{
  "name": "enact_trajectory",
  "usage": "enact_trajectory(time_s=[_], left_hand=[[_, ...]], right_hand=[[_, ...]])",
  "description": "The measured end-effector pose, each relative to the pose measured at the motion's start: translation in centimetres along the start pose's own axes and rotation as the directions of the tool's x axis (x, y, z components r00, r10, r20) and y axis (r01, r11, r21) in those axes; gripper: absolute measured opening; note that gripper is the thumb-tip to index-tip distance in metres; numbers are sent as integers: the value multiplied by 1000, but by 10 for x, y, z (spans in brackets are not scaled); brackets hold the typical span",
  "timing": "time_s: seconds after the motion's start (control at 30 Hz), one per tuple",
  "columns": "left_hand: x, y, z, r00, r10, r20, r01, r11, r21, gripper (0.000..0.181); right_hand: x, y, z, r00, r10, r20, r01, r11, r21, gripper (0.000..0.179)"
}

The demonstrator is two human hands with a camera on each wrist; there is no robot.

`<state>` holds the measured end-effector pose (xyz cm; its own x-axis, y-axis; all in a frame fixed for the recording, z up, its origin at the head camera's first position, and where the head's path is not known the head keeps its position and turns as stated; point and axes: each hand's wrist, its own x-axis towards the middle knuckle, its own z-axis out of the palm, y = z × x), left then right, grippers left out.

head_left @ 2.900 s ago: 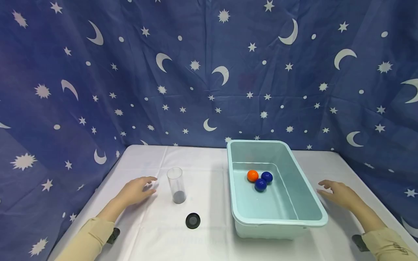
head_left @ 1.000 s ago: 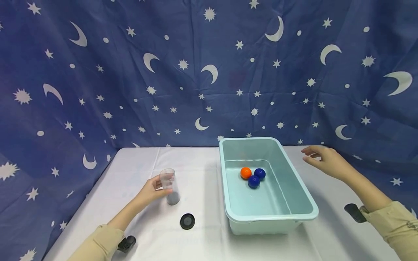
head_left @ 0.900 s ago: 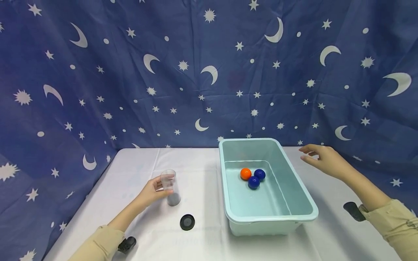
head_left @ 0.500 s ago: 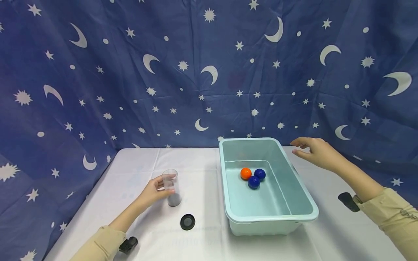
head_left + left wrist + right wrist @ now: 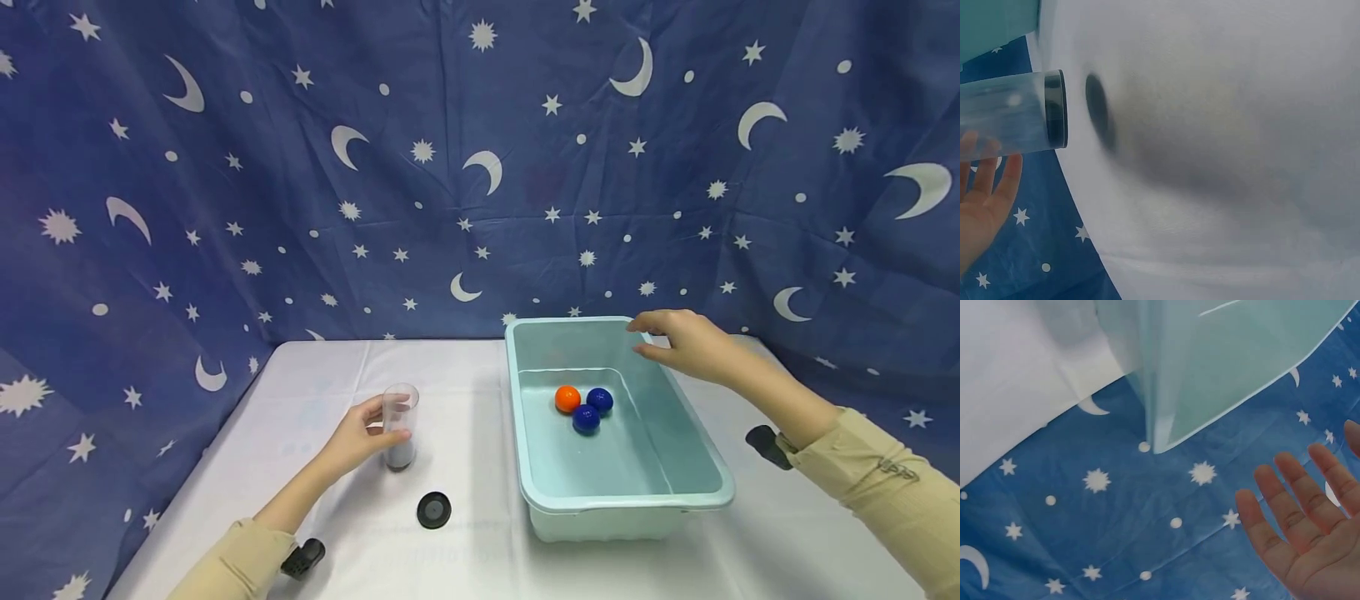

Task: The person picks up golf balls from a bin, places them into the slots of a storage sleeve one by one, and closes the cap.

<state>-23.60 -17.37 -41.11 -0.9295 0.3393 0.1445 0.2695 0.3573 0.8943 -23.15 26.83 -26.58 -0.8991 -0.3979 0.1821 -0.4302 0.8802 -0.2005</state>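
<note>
My left hand point(image 5: 358, 435) holds a clear cylindrical container point(image 5: 400, 419) between thumb and fingers, upright above the white cloth. In the left wrist view its black base point(image 5: 1056, 109) shows, with a shadow on the cloth apart from it. My right hand point(image 5: 693, 346) is over the back right rim of the pale green plastic bin point(image 5: 588, 503), fingers spread and loosely bent, nothing in them. Inside the bin, an orange ball point(image 5: 567, 399) and two dark blue balls point(image 5: 586, 418) lie close together on its floor. A round black lid point(image 5: 433, 510) lies on the cloth in front of the container.
The table point(image 5: 480, 550) is covered with white cloth. Behind it and along its sides hangs a blue curtain point(image 5: 420, 192) with moons and stars. Black devices sit at both wrists, below the sleeves point(image 5: 232, 562).
My left hand reached the clear container, took hold of it and raised it off the cloth. My right hand rose from beside the bin and moved left to over its rim.
</note>
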Motion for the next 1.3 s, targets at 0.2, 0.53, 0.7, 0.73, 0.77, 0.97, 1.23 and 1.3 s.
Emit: enact_trajectory(time_s=[0.2,0.53,0.7,0.73,0.77,0.97,1.23,1.3], left_hand=[[2,8,2,999,-13,-36,14,1000,6,52],[10,22,12,998,17,-57,-14,999,40,51],[13,27,15,998,20,-68,-15,997,79,50],[14,28,16,997,21,-73,-15,996,83,49],[15,29,17,997,21,-78,-14,996,86,49],[20,33,21,993,9,-118,0,997,77,50],[24,38,28,992,-22,-126,31,997,75,50],[23,39,30,992,-35,-119,44,996,75,49]], right_hand=[[14,-12,4,999,-50,15,51,998,-22,26],[36,-26,18,994,-88,71,90,996,-23,26],[45,-27,31,990,-91,110,94,995,-21,26],[46,-27,34,988,-97,116,100,995,-21,26],[48,-26,36,987,-104,122,108,994,-24,25],[56,-22,51,982,-129,140,123,991,45,21],[61,-20,78,977,-59,204,47,997,64,21],[60,-19,85,974,-30,223,20,999,49,21]])
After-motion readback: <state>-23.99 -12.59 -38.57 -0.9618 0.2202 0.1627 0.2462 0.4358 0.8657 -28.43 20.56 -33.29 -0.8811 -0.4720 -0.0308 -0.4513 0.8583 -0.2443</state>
